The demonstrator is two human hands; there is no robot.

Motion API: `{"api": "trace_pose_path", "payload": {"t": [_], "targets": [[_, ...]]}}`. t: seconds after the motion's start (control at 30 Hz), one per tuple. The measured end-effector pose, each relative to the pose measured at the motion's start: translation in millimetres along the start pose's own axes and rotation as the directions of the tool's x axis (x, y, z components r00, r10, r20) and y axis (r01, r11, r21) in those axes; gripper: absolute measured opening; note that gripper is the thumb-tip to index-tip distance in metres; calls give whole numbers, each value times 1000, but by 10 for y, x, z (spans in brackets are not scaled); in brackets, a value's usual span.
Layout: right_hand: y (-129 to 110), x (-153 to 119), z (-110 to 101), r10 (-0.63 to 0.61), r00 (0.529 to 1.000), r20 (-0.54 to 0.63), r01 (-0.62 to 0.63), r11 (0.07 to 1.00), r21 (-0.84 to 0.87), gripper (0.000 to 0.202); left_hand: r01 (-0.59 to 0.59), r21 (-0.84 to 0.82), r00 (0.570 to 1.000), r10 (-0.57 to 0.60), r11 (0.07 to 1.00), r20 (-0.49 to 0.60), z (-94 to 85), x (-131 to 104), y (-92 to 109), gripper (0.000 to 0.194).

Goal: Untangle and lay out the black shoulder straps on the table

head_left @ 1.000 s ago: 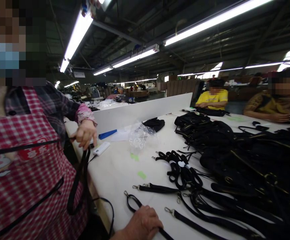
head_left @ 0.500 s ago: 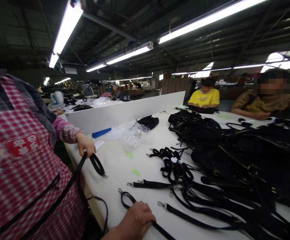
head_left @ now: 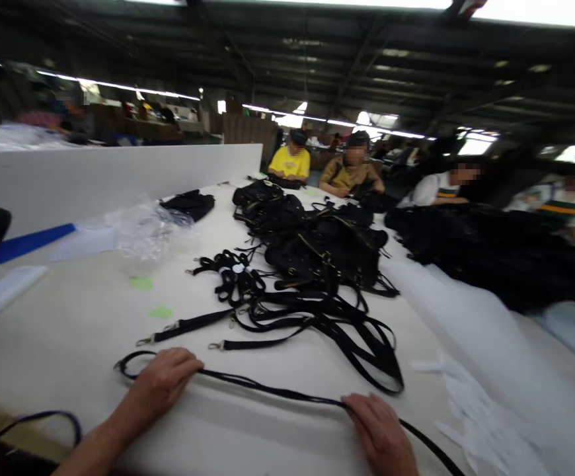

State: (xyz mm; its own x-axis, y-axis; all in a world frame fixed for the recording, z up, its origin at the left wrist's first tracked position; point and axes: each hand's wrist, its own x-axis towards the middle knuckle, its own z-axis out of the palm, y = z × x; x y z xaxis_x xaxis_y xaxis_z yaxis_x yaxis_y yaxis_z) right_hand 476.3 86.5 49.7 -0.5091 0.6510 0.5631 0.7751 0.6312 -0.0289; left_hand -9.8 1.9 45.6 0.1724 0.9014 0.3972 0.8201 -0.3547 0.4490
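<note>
A long black strap (head_left: 268, 391) lies stretched across the near edge of the white table (head_left: 69, 324). My left hand (head_left: 164, 382) presses down on its looped left end, fingers curled over it. My right hand (head_left: 381, 433) rests on the strap further right, fingertips pinching it against the table. Just beyond the strap, several more black straps with metal clips (head_left: 287, 317) lie in a tangle.
A pile of black bags (head_left: 317, 244) fills the table's middle, another black heap (head_left: 496, 251) at right. A clear plastic bag (head_left: 143, 228), a blue tool (head_left: 30, 242) and a white device (head_left: 4, 287) lie at left by a white divider (head_left: 119, 175). Several seated people work at the far end.
The view has swung right, away from the person in the red checked apron. My right hand has come into view on the strap; my left hand still holds its looped end.
</note>
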Motion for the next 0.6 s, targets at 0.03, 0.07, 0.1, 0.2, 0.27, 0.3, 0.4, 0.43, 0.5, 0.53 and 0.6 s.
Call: {"api": "trace_pose_path", "payload": {"t": [0.03, 0.07, 0.1, 0.2, 0.27, 0.3, 0.4, 0.43, 0.5, 0.53, 0.6], "targets": [[-46, -2, -35, 13, 998, 58, -14, 1000, 7, 26, -26, 6, 999, 26, 1000, -25, 27, -23, -75, 25], [-105, 3, -68, 37, 992, 121, -40, 999, 19, 26, -69, 50, 997, 71, 996, -40, 65, -53, -146, 24], [-172, 14, -99, 69, 981, 184, -76, 997, 32, 26, -95, 91, 994, 99, 991, -39, 111, -88, -202, 25], [-354, 47, -183, 180, 939, 293, -199, 979, 37, 28, -108, 203, 994, 111, 973, -4, 239, -158, -204, 31], [-429, 56, -231, 211, 939, 270, -222, 975, 8, 31, -122, 236, 993, 116, 964, 38, 298, -129, -27, 40], [-455, 52, -253, 203, 950, 238, -207, 978, -10, 33, -142, 241, 989, 130, 960, 63, 320, -92, 109, 45], [-517, -5, -319, 153, 984, 93, -147, 987, -69, 32, -210, 197, 973, 186, 958, 134, 385, 60, 595, 54], [-526, -45, -341, 149, 988, 40, -145, 985, -90, 31, -224, 156, 968, 202, 962, 150, 411, 113, 742, 56], [-488, -145, -361, 193, 981, -15, -194, 975, -113, 32, -203, 86, 965, 185, 975, 184, 476, 222, 943, 60], [-429, -194, -349, 245, 970, -4, -244, 964, -110, 34, -205, 89, 963, 184, 975, 198, 511, 280, 984, 63], [-240, -253, -263, 392, 902, 181, -392, 919, -34, 49, -188, 91, 962, 165, 978, 216, 562, 392, 963, 65]]}}
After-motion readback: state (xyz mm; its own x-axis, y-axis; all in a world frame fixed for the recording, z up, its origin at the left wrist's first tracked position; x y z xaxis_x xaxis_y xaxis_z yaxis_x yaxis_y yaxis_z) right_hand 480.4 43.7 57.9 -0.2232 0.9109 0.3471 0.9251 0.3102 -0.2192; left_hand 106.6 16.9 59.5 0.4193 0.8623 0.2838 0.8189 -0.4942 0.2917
